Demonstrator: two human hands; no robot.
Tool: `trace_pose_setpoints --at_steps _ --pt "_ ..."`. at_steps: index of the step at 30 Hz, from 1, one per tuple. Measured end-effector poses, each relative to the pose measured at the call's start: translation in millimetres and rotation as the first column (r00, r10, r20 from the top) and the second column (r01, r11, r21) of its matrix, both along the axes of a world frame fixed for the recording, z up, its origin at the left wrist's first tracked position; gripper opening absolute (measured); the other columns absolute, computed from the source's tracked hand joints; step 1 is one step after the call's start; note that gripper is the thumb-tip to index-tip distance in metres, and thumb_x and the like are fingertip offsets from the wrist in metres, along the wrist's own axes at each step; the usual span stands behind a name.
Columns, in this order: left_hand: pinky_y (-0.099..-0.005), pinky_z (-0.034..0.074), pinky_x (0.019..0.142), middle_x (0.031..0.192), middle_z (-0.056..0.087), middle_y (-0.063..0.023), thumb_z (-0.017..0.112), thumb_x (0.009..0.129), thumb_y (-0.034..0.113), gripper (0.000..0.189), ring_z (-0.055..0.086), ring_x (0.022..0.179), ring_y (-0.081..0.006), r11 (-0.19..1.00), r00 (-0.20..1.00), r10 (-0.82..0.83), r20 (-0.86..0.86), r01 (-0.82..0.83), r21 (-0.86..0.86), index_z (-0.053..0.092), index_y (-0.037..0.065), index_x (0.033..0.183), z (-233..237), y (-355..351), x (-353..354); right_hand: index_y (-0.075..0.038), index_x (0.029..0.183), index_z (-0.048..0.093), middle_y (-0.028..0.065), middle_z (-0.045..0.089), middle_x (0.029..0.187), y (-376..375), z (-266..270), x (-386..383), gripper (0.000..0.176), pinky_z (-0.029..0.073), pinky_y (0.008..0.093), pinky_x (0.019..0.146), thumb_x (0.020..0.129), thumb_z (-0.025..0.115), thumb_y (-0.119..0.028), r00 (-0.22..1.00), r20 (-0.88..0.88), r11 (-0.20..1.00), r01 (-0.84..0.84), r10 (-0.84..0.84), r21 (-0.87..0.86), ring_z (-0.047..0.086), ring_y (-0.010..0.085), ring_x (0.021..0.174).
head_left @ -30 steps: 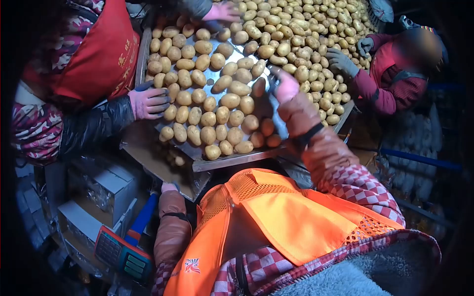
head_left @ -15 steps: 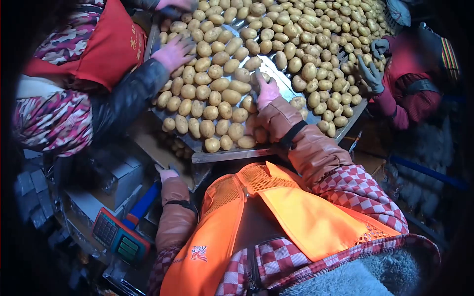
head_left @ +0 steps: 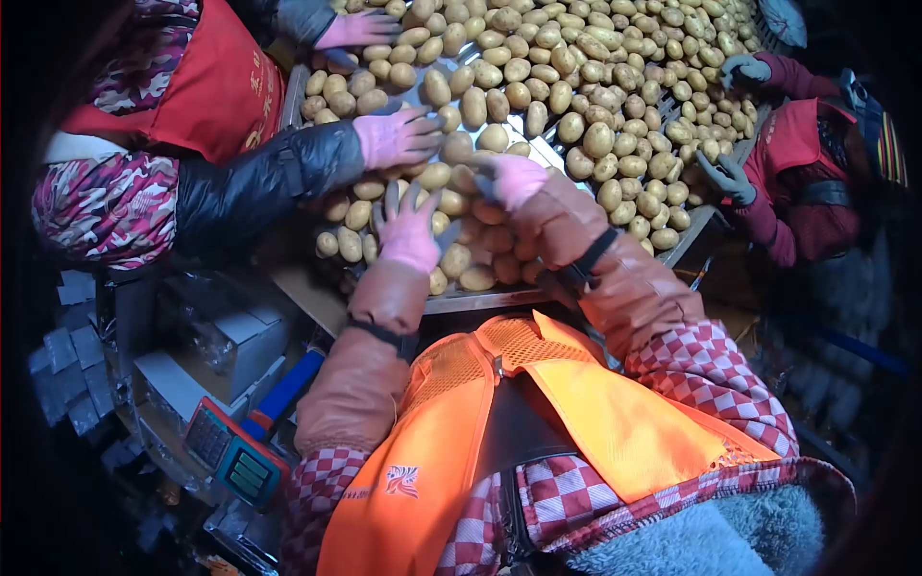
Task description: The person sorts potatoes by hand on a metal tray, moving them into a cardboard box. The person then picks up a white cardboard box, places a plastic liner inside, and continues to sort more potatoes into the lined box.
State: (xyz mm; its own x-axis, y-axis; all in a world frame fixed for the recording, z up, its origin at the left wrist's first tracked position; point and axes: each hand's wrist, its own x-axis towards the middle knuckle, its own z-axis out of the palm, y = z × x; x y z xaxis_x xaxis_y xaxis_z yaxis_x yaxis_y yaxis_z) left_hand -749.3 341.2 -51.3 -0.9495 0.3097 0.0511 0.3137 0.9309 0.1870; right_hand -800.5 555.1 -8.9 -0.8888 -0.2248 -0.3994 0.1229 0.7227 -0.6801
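Potatoes (head_left: 597,140) cover a metal sorting table (head_left: 480,302) in front of me. My left hand (head_left: 411,233), in a pink glove with grey fingertips, lies over potatoes near the front edge, fingers spread. Gloved the same way, my right hand (head_left: 516,181) reaches in from the right, its fingers pointing left and bent down over potatoes (head_left: 456,147). Those fingers look apart, and I see no potato gripped in them. Some potatoes between my forearms sit in shadow.
A co-worker's pink-gloved hand (head_left: 397,138) rests on potatoes close to my left hand. Another pink-gloved hand (head_left: 360,30) is behind it. Across on the right, a person's grey-gloved hands (head_left: 727,180) touch the pile. A scale display (head_left: 235,451) and cardboard boxes (head_left: 230,346) stand at lower left.
My left hand has risen from below the table edge onto the potatoes. My right hand has shifted slightly down. The co-worker's hand on the left has reached further right, and potatoes have moved.
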Motion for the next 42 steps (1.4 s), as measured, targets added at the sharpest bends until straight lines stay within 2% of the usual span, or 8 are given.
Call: trace_pose_setpoints --at_steps 4,15,20,22,24,28,33,42 --pt "-0.0546 0.031 0.109 0.131 0.059 -0.0060 0.068 0.081 0.055 0.050 0.049 0.128 -0.0312 0.991 0.981 0.115 0.159 -0.103 -0.083 0.065 0.027 0.123 9 -52 35 -0.013 0.132 0.051 0.0216 0.068 0.101 -35 -25 0 0.044 0.053 0.0486 0.083 0.089 0.059 -0.016 0.962 -0.115 0.887 -0.177 0.247 0.427 0.066 0.0412 0.100" --pt "-0.0521 0.036 0.107 0.119 0.065 -0.0113 0.072 0.085 0.031 0.034 0.054 0.122 -0.0331 0.989 0.964 0.108 -0.245 -0.078 0.126 0.068 0.014 0.114 -10 -62 16 -0.010 0.129 0.052 0.0179 0.067 0.105 16 -42 18 0.044 0.055 0.0433 0.076 0.088 0.061 -0.021 0.930 -0.338 0.921 0.001 -0.144 -0.390 0.067 0.0343 0.091" --pt "-0.0487 0.040 0.105 0.121 0.064 -0.0167 0.072 0.084 0.023 0.034 0.056 0.120 -0.0371 0.977 0.959 -0.149 -0.241 0.181 0.115 0.068 0.009 0.115 3 -15 -38 -0.006 0.124 0.056 0.0149 0.066 0.104 189 -6 168 0.038 0.058 0.0366 0.070 0.094 0.058 -0.028 0.882 0.470 -0.456 0.427 0.021 -0.781 0.066 0.0254 0.087" --pt "-0.0480 0.040 0.105 0.121 0.064 -0.0170 0.071 0.084 0.022 0.035 0.057 0.119 -0.0362 0.957 0.949 -0.196 -0.247 0.240 0.164 0.068 0.009 0.117 6 10 -59 -0.005 0.119 0.056 0.0129 0.063 0.099 283 -38 242 0.037 0.058 0.0398 0.063 0.096 0.055 -0.034 0.491 0.627 -0.247 0.634 -0.604 -0.733 0.065 0.0263 0.086" --pt "-0.0485 0.042 0.103 0.129 0.060 -0.0169 0.074 0.080 0.026 0.053 0.055 0.120 -0.0366 0.936 0.956 -0.238 -0.169 0.272 0.224 0.061 0.013 0.130 3 34 -84 -0.008 0.119 0.057 0.0175 0.064 0.108 331 -53 263 0.045 0.059 0.0437 0.072 0.093 0.061 -0.044 -0.041 0.725 -0.634 0.520 -0.688 -0.573 0.065 0.0332 0.098" --pt "-0.0526 0.041 0.103 0.137 0.051 -0.0188 0.073 0.079 0.051 0.067 0.048 0.125 -0.0419 0.995 0.996 -0.095 0.005 0.094 0.031 0.056 0.023 0.137 8 84 -54 -0.008 0.141 0.048 0.0130 0.065 0.113 367 -107 268 0.055 0.053 0.0340 0.088 0.093 0.068 -0.024 -0.152 0.006 -0.129 0.813 -0.988 -0.568 0.063 0.0215 0.100" --pt "-0.0549 0.035 0.108 0.145 0.044 -0.0176 0.076 0.078 0.046 0.059 0.041 0.134 -0.0383 0.993 0.991 -0.117 0.060 0.118 -0.013 0.062 0.025 0.131 -14 8 5 -0.004 0.124 0.066 0.0061 0.068 0.107 207 -48 193 0.033 0.051 0.0297 0.086 0.091 0.066 -0.003 0.595 -0.203 0.626 0.762 -0.778 -0.166 0.062 0.0135 0.094" --pt "-0.0523 0.029 0.113 0.140 0.049 -0.0123 0.073 0.075 0.030 0.055 0.040 0.136 -0.0325 0.977 0.979 0.131 0.155 -0.155 0.150 0.062 0.028 0.129 -29 -1 52 -0.012 0.132 0.055 0.0163 0.054 0.134 116 -57 122 0.055 0.045 0.0466 0.103 0.080 0.071 -0.019 0.844 -0.485 0.910 0.364 -0.231 0.200 0.050 0.0391 0.124"
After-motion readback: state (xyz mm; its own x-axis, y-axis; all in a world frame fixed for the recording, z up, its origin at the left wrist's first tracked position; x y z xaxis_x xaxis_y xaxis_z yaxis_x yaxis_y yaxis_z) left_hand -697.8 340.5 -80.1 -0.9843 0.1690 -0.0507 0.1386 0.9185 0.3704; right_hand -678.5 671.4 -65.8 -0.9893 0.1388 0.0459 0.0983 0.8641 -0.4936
